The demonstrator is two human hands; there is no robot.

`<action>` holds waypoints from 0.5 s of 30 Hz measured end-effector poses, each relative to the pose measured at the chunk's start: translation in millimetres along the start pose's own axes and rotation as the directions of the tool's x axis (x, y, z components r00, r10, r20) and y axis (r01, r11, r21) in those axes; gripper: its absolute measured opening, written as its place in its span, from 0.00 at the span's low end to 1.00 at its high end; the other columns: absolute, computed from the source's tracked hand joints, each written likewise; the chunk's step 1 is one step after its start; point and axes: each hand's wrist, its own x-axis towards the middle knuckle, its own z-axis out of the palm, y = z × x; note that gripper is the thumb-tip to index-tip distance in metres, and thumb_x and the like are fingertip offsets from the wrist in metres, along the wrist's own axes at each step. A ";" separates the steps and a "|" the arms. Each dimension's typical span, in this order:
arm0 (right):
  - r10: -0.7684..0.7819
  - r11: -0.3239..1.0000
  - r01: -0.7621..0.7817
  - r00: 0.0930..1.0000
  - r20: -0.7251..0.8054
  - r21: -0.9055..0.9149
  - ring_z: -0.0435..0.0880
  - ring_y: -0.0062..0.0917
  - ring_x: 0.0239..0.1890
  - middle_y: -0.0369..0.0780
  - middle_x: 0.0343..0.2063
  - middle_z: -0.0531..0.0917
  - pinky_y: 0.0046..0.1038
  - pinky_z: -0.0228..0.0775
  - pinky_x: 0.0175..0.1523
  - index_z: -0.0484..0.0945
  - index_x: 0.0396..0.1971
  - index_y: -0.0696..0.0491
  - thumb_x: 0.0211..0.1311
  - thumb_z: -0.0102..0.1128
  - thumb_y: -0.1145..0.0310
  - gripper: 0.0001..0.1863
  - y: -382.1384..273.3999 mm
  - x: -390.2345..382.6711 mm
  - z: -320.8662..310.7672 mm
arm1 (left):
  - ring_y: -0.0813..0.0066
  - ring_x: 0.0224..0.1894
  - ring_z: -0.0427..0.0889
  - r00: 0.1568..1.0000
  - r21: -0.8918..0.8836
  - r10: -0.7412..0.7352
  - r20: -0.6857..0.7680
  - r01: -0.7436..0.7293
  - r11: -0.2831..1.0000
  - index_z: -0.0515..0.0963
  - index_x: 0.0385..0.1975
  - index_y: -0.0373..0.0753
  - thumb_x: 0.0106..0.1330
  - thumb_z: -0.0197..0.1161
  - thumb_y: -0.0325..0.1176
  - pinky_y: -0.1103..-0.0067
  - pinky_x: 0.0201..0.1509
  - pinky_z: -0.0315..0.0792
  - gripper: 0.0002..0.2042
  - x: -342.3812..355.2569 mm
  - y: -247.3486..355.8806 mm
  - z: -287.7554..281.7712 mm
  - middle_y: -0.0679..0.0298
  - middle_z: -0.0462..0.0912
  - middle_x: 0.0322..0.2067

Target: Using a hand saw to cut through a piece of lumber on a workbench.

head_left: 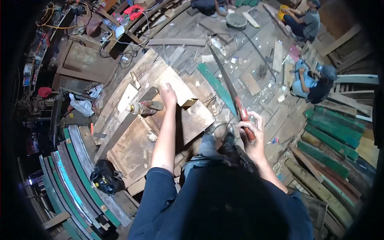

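My right hand is closed around the reddish handle of a handsaw. The long dark blade points up and away to the left, raised over the floor. With my left hand I grip the near left edge of a pale wooden board, which lies on a low wooden worktop. The fingertips are partly hidden. Left of that hand lies a worn, roughly cylindrical tool whose kind I cannot make out. The saw blade is apart from the board.
A green plank lies on the floor beyond the worktop. Stacked planks stand at left and right. A black bag sits by the worktop. People sit at the far right; a round basin is farther back.
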 end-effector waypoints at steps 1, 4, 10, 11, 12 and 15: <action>0.015 1.000 -0.015 0.999 0.041 -0.007 0.69 0.33 0.54 0.44 0.49 0.67 0.32 0.60 0.57 0.79 0.33 0.52 0.50 0.58 0.84 0.12 6.1 -2.4 -2.5 | 0.42 0.57 0.67 0.998 -0.024 -0.009 -0.065 0.008 1.000 0.64 0.56 0.27 0.71 0.44 0.40 0.63 0.61 0.59 0.23 6.5 -18.8 -11.8 0.38 0.70 0.53; 0.096 0.986 -0.085 0.993 0.069 -0.145 0.68 0.37 0.54 0.44 0.44 0.70 0.36 0.57 0.61 0.78 0.34 0.51 0.50 0.56 0.83 0.13 58.4 -16.1 -24.7 | 0.48 0.52 0.70 0.994 -0.055 -0.006 -0.113 0.000 0.998 0.67 0.48 0.28 0.70 0.42 0.38 0.64 0.57 0.61 0.18 -7.8 -17.9 -11.9 0.42 0.72 0.46; 0.596 0.752 -0.426 0.766 0.243 -0.503 0.78 0.42 0.40 0.50 0.34 0.79 0.35 0.68 0.52 0.76 0.41 0.55 0.46 0.53 0.81 0.18 217.4 -98.5 -54.8 | 0.53 0.68 0.56 0.994 -0.208 0.099 -0.042 -0.106 0.972 0.54 0.64 0.31 0.69 0.40 0.33 0.72 0.69 0.50 0.24 -4.1 -26.7 -26.0 0.46 0.58 0.64; 0.604 0.721 -0.426 0.773 0.195 -0.547 0.79 0.41 0.39 0.50 0.34 0.79 0.34 0.69 0.47 0.76 0.40 0.55 0.47 0.55 0.77 0.16 269.1 -134.0 -56.3 | 0.53 0.67 0.56 0.991 -0.213 0.131 -0.029 -0.135 0.968 0.52 0.65 0.32 0.70 0.41 0.33 0.72 0.69 0.51 0.25 7.1 -44.2 -39.1 0.47 0.58 0.64; 0.631 0.666 -0.455 0.766 0.121 -0.592 0.80 0.40 0.39 0.50 0.34 0.80 0.33 0.70 0.43 0.76 0.39 0.55 0.49 0.57 0.74 0.14 323.0 -172.9 -62.7 | 0.53 0.67 0.57 0.996 -0.255 0.032 0.082 -0.010 0.967 0.51 0.66 0.34 0.70 0.43 0.36 0.72 0.68 0.51 0.26 6.3 -41.5 -42.7 0.48 0.58 0.65; 0.689 0.698 -0.656 0.724 0.024 -0.287 0.79 0.32 0.40 0.48 0.34 0.80 0.32 0.70 0.44 0.76 0.42 0.55 0.50 0.59 0.73 0.16 281.7 -256.7 -86.0 | 0.55 0.64 0.61 0.990 -0.268 -0.107 0.090 0.128 0.955 0.53 0.65 0.35 0.69 0.49 0.43 0.70 0.67 0.53 0.28 -4.1 -32.1 -41.5 0.47 0.61 0.62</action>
